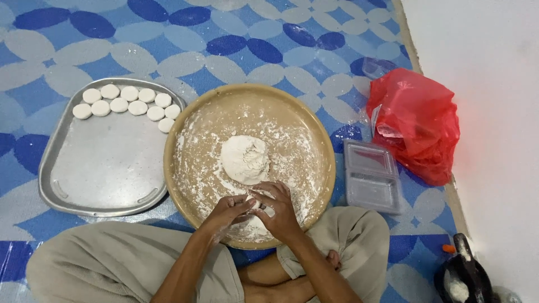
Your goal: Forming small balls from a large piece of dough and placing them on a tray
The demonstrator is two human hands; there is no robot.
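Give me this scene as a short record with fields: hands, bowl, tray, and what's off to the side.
left hand: pressing a small piece of dough with the right hand
bowl: round, tan, floured, holding a dough lump
tray: metal, eleven white dough discs along its far edge
side: red plastic bag, clear plastic container
floor: blue patterned mat

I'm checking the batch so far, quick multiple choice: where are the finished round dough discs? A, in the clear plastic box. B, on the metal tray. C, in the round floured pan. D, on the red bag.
B: the white dough discs lie in two rows along the far end of the metal tray.
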